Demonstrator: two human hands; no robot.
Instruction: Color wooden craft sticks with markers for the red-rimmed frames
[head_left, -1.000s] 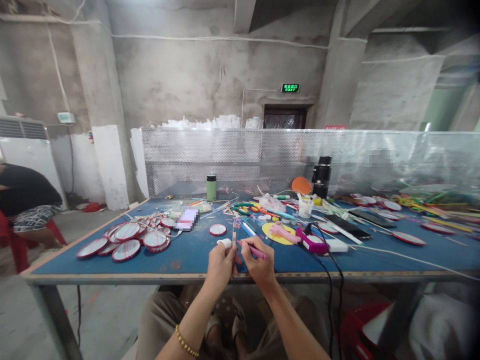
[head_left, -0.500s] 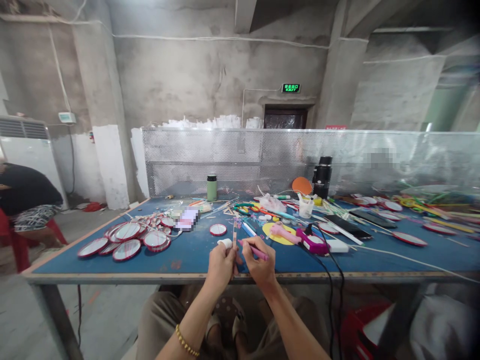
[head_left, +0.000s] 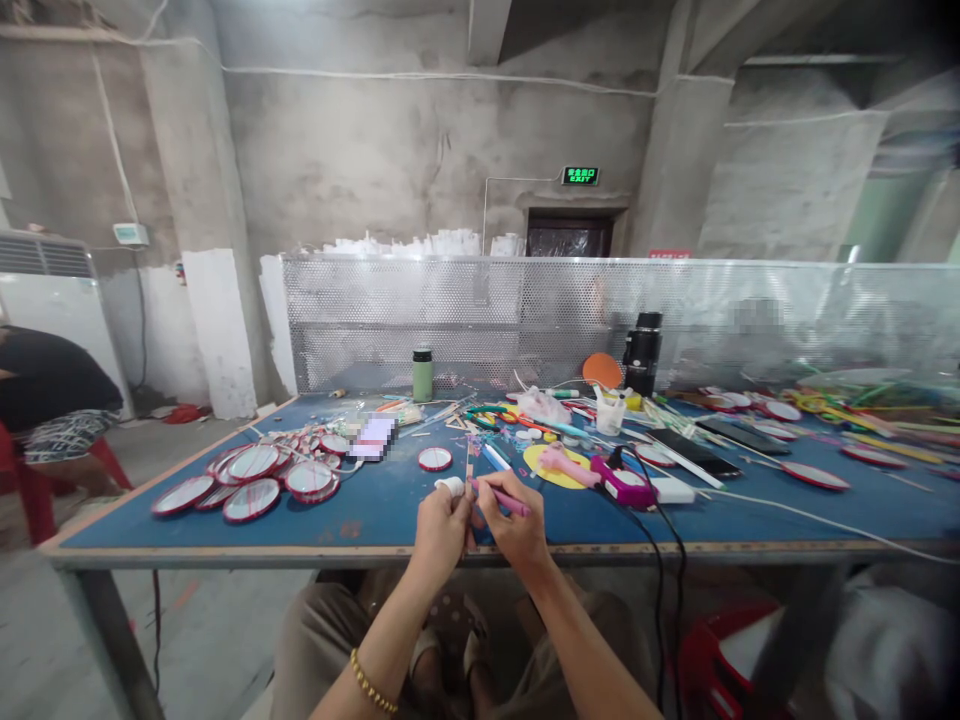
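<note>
My left hand (head_left: pixel 441 528) is closed near the table's front edge, gripping a narrow brownish strip (head_left: pixel 470 468) that stands up from the fingers. A small white piece (head_left: pixel 450 485) shows at its fingertips; whether it is a finger wrap or a held thing I cannot tell. In my right hand (head_left: pixel 519 525) is a pink-purple pen (head_left: pixel 511 499), held in a writing grip with its tip end at the strip. The two hands are close together. Just beyond them lie a round red-rimmed disc (head_left: pixel 435 459) and a blue-and-white pen-like stick (head_left: pixel 496 458).
Red-rimmed discs (head_left: pixel 251 500) are piled on the blue table (head_left: pixel 360 520) at left, beside a phone (head_left: pixel 373 440). To the right are a yellow disc (head_left: pixel 551 480), a purple device (head_left: pixel 621 483) and cables. A green bottle (head_left: pixel 423 376) and black flask (head_left: pixel 643 355) stand behind.
The pen in my right hand has shifted slightly left, bringing its tip end closer to the strip. My left hand stays almost where it was.
</note>
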